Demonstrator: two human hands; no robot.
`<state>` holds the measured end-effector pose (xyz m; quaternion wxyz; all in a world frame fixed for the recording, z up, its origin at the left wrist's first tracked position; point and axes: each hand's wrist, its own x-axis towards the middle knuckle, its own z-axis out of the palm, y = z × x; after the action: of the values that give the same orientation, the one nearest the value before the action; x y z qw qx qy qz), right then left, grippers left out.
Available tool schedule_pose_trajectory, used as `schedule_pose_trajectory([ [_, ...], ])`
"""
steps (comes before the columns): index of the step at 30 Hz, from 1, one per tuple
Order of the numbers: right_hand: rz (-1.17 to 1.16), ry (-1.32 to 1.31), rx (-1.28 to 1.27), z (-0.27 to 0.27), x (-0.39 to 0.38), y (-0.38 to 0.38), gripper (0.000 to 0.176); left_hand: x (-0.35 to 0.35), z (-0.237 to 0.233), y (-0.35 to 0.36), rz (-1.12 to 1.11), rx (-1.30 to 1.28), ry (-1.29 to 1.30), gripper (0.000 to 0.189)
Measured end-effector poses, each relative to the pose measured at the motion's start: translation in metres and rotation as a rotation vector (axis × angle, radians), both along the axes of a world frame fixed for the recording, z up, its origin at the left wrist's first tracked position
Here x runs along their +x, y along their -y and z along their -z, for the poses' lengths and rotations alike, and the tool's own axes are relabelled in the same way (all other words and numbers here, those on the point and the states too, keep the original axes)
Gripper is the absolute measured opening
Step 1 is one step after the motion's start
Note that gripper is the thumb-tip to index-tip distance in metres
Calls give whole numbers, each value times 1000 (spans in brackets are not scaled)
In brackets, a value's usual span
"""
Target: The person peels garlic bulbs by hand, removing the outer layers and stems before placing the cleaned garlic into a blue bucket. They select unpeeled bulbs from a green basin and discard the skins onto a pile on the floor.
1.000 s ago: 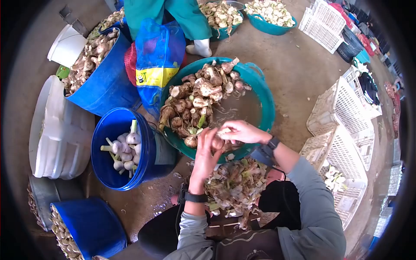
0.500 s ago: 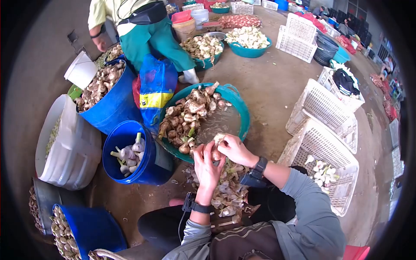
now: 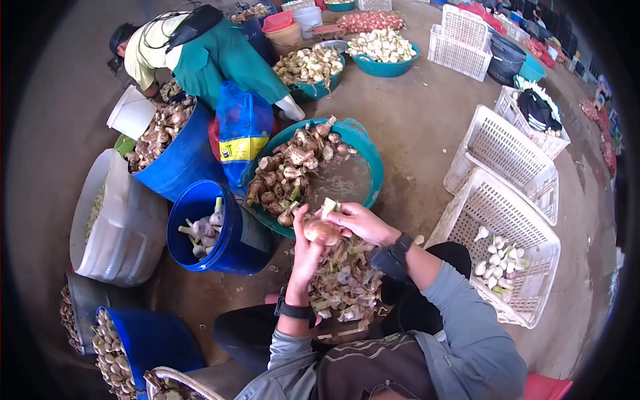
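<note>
Between my two hands is one garlic bulb (image 3: 322,232), pale brown with a short cut green-white stem pointing up. My left hand (image 3: 308,247) is wrapped round the bulb from the left and below. The fingers of my right hand (image 3: 355,221) are closed at the stem and the bulb's right side. Just beyond them stands a green basin (image 3: 377,175) with unpeeled garlic (image 3: 288,170) on its left and murky water on its right. Loose skins (image 3: 347,277) lie in a heap below my hands.
At left, a blue bucket (image 3: 257,247) holds white-purple bulbs, beside a larger blue barrel (image 3: 177,167). White crates (image 3: 453,223) stand at right, one with peeled garlic (image 3: 499,263). A co-worker (image 3: 220,60) bends over the barrel. Filled green basins (image 3: 387,68) stand farther back.
The bulb has turned so its cut stem shows on top, and my left hand is lower round it. The co-worker has bent down, with the head now in view. The view has shifted slightly.
</note>
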<state>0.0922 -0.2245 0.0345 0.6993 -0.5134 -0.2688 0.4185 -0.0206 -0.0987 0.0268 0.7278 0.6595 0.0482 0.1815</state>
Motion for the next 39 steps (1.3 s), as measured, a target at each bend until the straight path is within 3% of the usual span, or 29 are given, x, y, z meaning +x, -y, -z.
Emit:
schedule_pose_trajectory([
  [2,13,-41,8,4,0,1,20,3,4,1,32,-200,-108,71],
  [3,22,-73,12,3,-2,0,18,5,4,-2,134,-541,-90,67],
  [5,64,-52,-1,0,-8,-2,18,8,9,-5,160,-817,-129,67],
  [7,235,140,15,1,-12,-3,19,4,-10,18,-38,-710,-44,59],
  [9,283,213,3,18,-8,-5,20,7,0,32,-313,-6,100,59],
  [10,194,112,12,12,-10,-2,19,10,12,17,-379,417,121,74],
  [11,102,15,21,6,-10,1,19,9,26,11,-431,392,131,57],
  [12,70,-31,12,1,-9,2,20,9,19,3,-240,5,73,51],
  [13,6,6,5,-4,-4,6,20,7,5,-2,-45,-379,9,53],
  [15,9,21,139,3,-4,1,21,2,-5,-14,305,-651,-150,66],
  [16,142,209,142,10,-3,-2,23,3,2,-15,226,-567,-218,66],
  [17,138,205,148,15,-1,-4,23,5,10,-13,149,-481,-288,67],
  [19,196,694,193,9,-5,-6,26,4,7,3,-98,-351,-247,60],
  [21,180,641,153,11,-7,-4,28,5,18,1,-184,-164,-185,50],
  [23,81,297,58,22,3,-3,30,2,18,-1,-226,-153,-194,46],
  [24,76,-97,169,10,-4,-3,33,0,18,-6,-151,-206,-187,48],
  [25,75,-94,166,5,-7,-3,33,-2,15,-15,-74,-257,-174,49],
  [28,172,-560,349,13,-5,-11,22,-7,17,-36,251,-328,-68,63],
  [30,170,-619,339,23,-4,-11,21,-8,26,-39,336,-291,-23,67],
  [33,234,-687,321,23,-9,-14,20,-6,27,-31,372,-402,-6,59],
  [35,186,-401,324,22,-8,-10,20,-2,24,-18,28,-381,-86,44],
  [37,258,-389,260,7,-13,-12,21,2,35,-9,-101,-556,-83,37],
  [39,-3,-401,463,10,-2,-10,26,4,41,-7,-195,-847,-119,35],
])
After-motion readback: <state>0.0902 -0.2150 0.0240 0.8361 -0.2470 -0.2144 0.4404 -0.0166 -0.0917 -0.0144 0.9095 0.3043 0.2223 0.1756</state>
